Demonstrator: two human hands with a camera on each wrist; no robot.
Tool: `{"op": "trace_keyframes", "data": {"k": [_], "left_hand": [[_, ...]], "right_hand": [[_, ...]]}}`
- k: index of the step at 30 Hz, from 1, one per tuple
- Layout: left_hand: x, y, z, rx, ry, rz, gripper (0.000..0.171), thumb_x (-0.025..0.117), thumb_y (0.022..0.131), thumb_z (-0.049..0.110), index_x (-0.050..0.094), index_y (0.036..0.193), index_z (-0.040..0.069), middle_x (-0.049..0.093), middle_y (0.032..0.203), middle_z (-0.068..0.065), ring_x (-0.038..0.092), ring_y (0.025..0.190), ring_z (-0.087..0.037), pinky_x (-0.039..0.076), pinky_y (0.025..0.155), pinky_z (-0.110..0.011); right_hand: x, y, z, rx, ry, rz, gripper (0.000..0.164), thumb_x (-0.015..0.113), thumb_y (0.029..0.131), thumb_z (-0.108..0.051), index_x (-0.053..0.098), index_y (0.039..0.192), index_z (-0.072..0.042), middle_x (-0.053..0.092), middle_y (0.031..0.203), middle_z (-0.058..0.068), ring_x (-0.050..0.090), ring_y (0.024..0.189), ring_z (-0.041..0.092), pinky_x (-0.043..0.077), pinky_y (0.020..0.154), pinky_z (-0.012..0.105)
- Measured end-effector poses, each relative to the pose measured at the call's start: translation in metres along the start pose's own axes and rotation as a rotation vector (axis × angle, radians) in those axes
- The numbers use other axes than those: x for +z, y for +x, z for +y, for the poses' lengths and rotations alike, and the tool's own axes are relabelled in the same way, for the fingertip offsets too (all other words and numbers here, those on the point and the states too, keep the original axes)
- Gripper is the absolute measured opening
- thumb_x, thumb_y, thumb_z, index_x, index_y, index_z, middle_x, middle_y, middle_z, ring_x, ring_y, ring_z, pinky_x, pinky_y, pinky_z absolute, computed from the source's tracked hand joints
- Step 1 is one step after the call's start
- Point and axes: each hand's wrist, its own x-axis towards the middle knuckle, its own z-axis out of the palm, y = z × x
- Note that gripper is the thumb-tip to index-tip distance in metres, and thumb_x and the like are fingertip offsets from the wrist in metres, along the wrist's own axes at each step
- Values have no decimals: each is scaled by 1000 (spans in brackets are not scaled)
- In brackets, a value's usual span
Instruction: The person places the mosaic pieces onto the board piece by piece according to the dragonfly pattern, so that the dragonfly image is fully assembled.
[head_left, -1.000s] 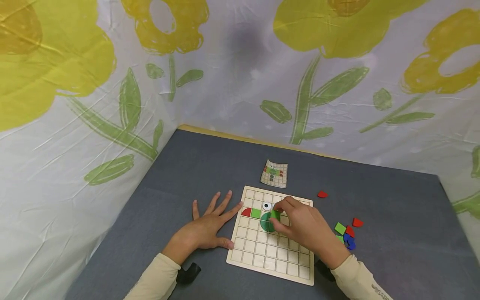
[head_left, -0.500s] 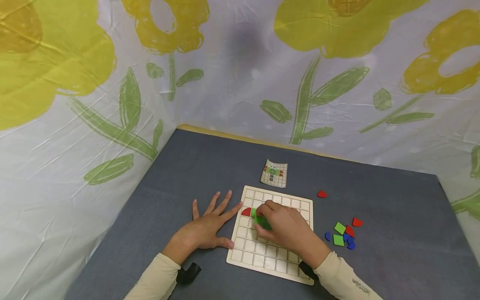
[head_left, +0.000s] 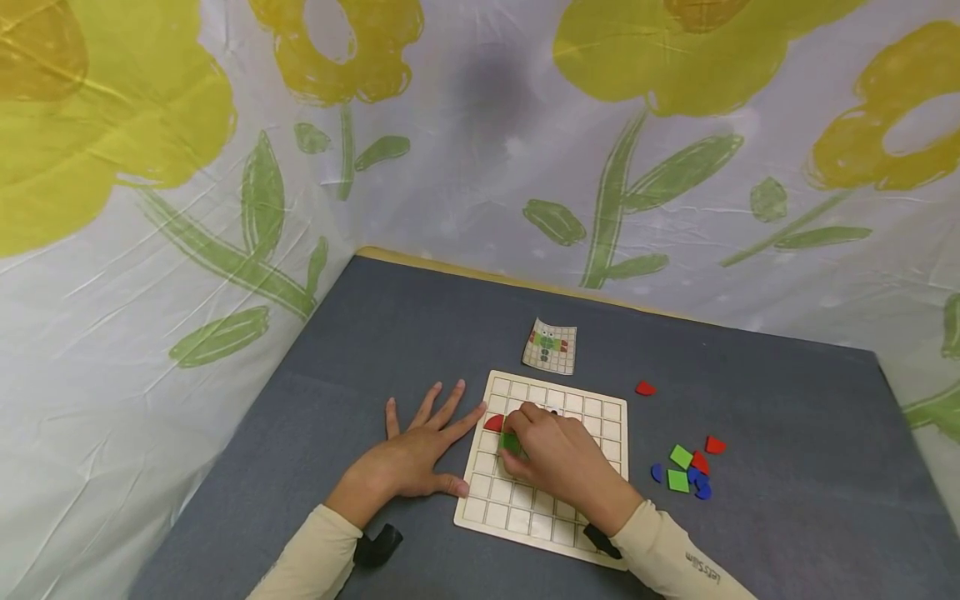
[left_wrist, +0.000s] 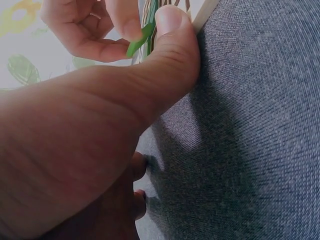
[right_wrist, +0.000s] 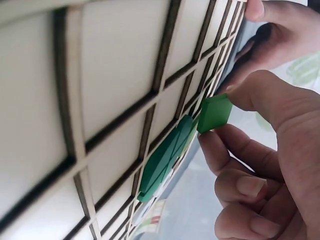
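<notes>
My right hand (head_left: 558,462) pinches a green square tile (right_wrist: 216,112) between thumb and finger, just above the wooden grid board (head_left: 517,521). The tile is held on edge, close to a red quarter-round piece (head_left: 493,422) lying in the board's left part. Dark green rounded pieces (right_wrist: 165,160) sit on the grid, seen in the right wrist view; the right hand covers them in the head view. My left hand (head_left: 411,460) lies spread on the table, its thumb and index fingertip at the board's left edge.
A small pattern card (head_left: 549,348) lies behind the board. To the right are loose green squares (head_left: 678,481), red pieces (head_left: 716,445) and blue pieces (head_left: 702,490), with another red piece (head_left: 645,388) farther back. Flowered cloth walls (head_left: 480,167) stand behind the dark table (head_left: 420,317).
The right hand has moved left across the board with the green square tile, from right of the dark green circle to near the red piece. The left hand has stayed put.
</notes>
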Motion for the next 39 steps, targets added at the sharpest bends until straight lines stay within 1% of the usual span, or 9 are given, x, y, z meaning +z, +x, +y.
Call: {"op": "trace_keyframes", "data": {"k": [6, 10, 15, 20, 24, 26, 31, 33, 39], "left_hand": [[-1, 0, 2, -14, 29, -7, 111, 83, 81, 57, 22, 170, 35, -1, 179, -4, -8, 163, -38, -9, 112, -86], [-1, 1, 1, -22, 30, -15, 111, 83, 81, 57, 21, 170, 36, -2, 179, -3, -9, 163, -37, -9, 112, -86], [7, 5, -8, 15, -15, 1, 114, 83, 80, 60, 17, 170, 41, -4, 179, -3, -12, 163, -38, -14, 108, -87], [12, 6, -15, 44, -20, 24, 116, 82, 77, 65, 14, 169, 47, -6, 179, 0, -13, 163, -37, -17, 105, -88], [2, 0, -5, 21, -28, 2, 115, 83, 79, 60, 15, 170, 44, -5, 179, 0, -13, 163, -36, -15, 109, -86], [8, 3, -11, 37, -27, 18, 115, 82, 79, 63, 15, 170, 45, -7, 179, -1, -14, 163, -38, -16, 106, -87], [6, 4, -9, 15, -7, 11, 112, 82, 81, 59, 19, 170, 39, -5, 179, -3, -12, 163, -39, -13, 109, -87], [-1, 0, -1, -9, 12, -7, 110, 83, 81, 56, 21, 170, 36, -2, 179, -4, -10, 163, -38, -10, 112, -86], [3, 1, -4, 8, -4, 9, 113, 84, 80, 58, 20, 170, 39, -3, 179, -3, -10, 163, -38, -12, 109, -87]], "right_hand": [[3, -1, -1, 11, 11, -38, 18, 82, 91, -28, 73, 98, -15, 60, 84, -8, 52, 63, 3, 49, 53, 23], [4, -1, -2, 4, -10, -35, 19, 83, 91, -29, 73, 99, -15, 61, 85, -7, 55, 63, 4, 50, 53, 24], [5, -1, -2, 6, -35, -30, 22, 85, 90, -33, 75, 100, -16, 63, 85, -6, 59, 61, 7, 49, 50, 24], [7, -1, -3, 1, -62, -35, 26, 87, 89, -39, 77, 101, -18, 64, 86, -5, 62, 63, 8, 50, 50, 25], [5, -1, -3, -5, -78, -29, 28, 87, 88, -41, 77, 101, -19, 65, 87, -5, 64, 64, 9, 52, 51, 26], [3, -2, -3, -5, -78, -29, 27, 88, 88, -41, 78, 101, -19, 66, 87, -6, 65, 64, 9, 52, 51, 26], [0, -3, -3, 0, -66, -37, 24, 89, 88, -38, 79, 100, -19, 67, 89, -6, 67, 66, 9, 54, 53, 26], [0, -2, -3, -1, -55, -44, 23, 88, 88, -36, 79, 101, -19, 68, 90, -6, 67, 67, 9, 55, 54, 26], [1, -3, -3, 8, -56, -53, 22, 88, 89, -36, 80, 100, -18, 66, 89, -5, 65, 64, 10, 53, 52, 26]]}}
